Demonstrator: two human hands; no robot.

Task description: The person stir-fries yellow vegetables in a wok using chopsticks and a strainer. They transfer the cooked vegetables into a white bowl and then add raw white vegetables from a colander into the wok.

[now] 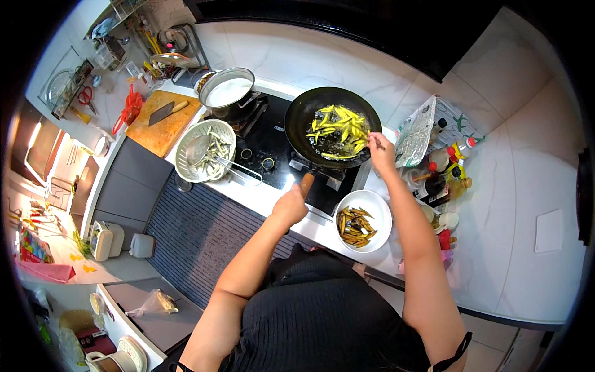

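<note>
My left hand (289, 206) is closed around the wooden handle (307, 183) of a black wok (297, 116) on the hob. Slender yellow pieces of food (344, 123) lie in bubbling oil inside the wok. At the wok's right rim, my right hand (382, 151) grips a thin utensil; only its brown end (381, 147) shows clearly, so its kind is uncertain. Below that forearm, a white bowl (385, 221) holds browned fried pieces (355, 226). To the left, a colander (181, 162) contains pale slender pieces, probably small fish (218, 144), with a wire skimmer (199, 148) resting across it.
A pot (237, 107) with whitish contents stands on the hob's left burner. Farther left, a cleaver (161, 114) lies on a wooden cutting board (162, 135). Several sauce bottles (434, 186) crowd the right counter beside a foil splash guard (415, 135).
</note>
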